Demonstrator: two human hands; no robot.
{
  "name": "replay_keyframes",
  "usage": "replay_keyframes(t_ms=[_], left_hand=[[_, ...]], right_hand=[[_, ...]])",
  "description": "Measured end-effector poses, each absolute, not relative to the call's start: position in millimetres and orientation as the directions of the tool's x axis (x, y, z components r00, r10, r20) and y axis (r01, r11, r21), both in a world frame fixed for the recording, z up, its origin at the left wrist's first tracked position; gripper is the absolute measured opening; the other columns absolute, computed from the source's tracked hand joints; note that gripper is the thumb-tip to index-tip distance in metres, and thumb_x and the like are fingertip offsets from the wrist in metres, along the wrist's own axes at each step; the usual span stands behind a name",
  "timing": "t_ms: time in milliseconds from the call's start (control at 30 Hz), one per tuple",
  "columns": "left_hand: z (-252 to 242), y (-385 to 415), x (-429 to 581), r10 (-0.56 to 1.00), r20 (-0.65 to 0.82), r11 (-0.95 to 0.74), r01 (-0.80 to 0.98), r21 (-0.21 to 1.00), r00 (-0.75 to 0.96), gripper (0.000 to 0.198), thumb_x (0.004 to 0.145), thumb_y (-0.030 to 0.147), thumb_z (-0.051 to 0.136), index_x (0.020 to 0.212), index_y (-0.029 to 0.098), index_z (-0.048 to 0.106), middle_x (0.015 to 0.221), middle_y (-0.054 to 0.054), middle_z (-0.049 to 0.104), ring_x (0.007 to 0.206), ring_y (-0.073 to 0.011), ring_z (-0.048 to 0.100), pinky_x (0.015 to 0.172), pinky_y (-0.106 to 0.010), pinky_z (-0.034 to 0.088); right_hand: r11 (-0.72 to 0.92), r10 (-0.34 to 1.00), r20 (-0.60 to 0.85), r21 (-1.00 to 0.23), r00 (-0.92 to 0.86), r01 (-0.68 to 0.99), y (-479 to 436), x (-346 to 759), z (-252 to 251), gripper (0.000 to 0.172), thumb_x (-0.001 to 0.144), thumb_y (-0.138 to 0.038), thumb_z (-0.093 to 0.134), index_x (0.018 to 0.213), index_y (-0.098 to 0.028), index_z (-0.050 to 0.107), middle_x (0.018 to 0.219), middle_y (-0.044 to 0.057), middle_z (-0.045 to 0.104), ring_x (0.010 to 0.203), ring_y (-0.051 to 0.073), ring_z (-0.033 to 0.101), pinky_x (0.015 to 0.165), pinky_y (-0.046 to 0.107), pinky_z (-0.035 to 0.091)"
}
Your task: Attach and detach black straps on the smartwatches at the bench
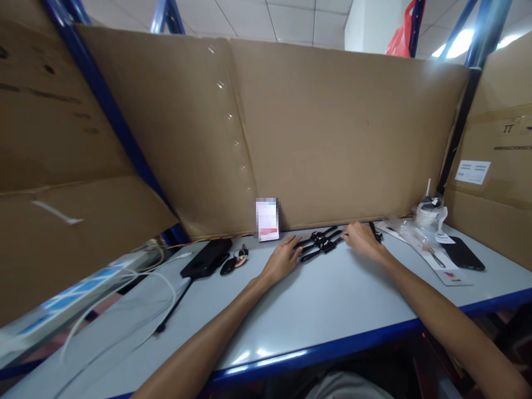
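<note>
Several black watches (pixel 319 241) lie side by side on the grey table, their straps stretched out. My left hand (pixel 284 260) rests at the left ends of the straps, fingers stretched out and slightly apart, touching or very near them. At the right ends is my right hand (pixel 362 239), blurred, with its fingers bent downward. Whether those fingers grip a strap cannot be made out. Just beyond my right hand, partly hidden by it, is another black strap-like piece (pixel 377 233).
A phone with a lit screen (pixel 267 220) leans on the cardboard back wall. Left are keys (pixel 235 261), a black case (pixel 206 259), cables (pixel 172 310) and a power strip (pixel 83 291). Right are plastic packaging (pixel 428 249), a dark phone (pixel 462 254) and a wrapped cup-like container (pixel 428 213).
</note>
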State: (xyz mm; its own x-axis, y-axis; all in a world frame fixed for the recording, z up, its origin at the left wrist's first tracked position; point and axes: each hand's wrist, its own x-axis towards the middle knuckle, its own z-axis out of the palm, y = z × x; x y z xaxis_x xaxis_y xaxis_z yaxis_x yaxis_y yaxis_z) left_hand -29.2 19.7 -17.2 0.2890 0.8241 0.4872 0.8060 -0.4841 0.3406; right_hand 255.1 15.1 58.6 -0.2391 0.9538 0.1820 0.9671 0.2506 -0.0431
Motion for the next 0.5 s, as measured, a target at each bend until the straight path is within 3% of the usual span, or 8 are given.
replay_keyframes(t_ms=[167,300,500], left_hand=[[-20,17,-23,0.851,0.469,-0.413,0.852,0.322,0.235,0.057,0.1,0.044,0.041,0.144,0.01,0.049,0.151,-0.022,0.049,0.142,-0.0348,0.045,0.117,-0.051,0.036],[-25,21,-1,0.864,0.446,-0.383,0.881,0.278,0.234,0.063,0.099,0.05,0.042,0.148,0.011,0.042,0.154,-0.024,0.044,0.148,-0.0368,0.035,0.117,-0.053,0.032],[-10,43,74,0.951,0.287,-0.188,0.95,0.249,0.113,0.082,0.096,0.064,0.034,0.151,0.003,0.037,0.157,-0.034,0.032,0.149,-0.0479,0.024,0.115,-0.066,0.022]], right_hand=[[-0.026,0.943,0.328,-0.082,0.052,0.996,20,309,88,0.04,0.102,-0.039,0.042,0.119,-0.018,0.072,0.115,0.018,0.072,0.112,0.03,0.066,0.088,0.035,0.047],[-0.159,0.954,0.243,-0.082,0.174,0.984,26,336,89,0.038,0.098,-0.035,0.047,0.118,-0.016,0.073,0.119,0.021,0.071,0.114,0.031,0.066,0.087,0.036,0.048],[-0.177,0.98,0.077,-0.067,0.182,0.982,29,338,85,0.034,0.094,-0.028,0.052,0.114,-0.016,0.077,0.121,0.02,0.072,0.114,0.03,0.067,0.082,0.033,0.049]])
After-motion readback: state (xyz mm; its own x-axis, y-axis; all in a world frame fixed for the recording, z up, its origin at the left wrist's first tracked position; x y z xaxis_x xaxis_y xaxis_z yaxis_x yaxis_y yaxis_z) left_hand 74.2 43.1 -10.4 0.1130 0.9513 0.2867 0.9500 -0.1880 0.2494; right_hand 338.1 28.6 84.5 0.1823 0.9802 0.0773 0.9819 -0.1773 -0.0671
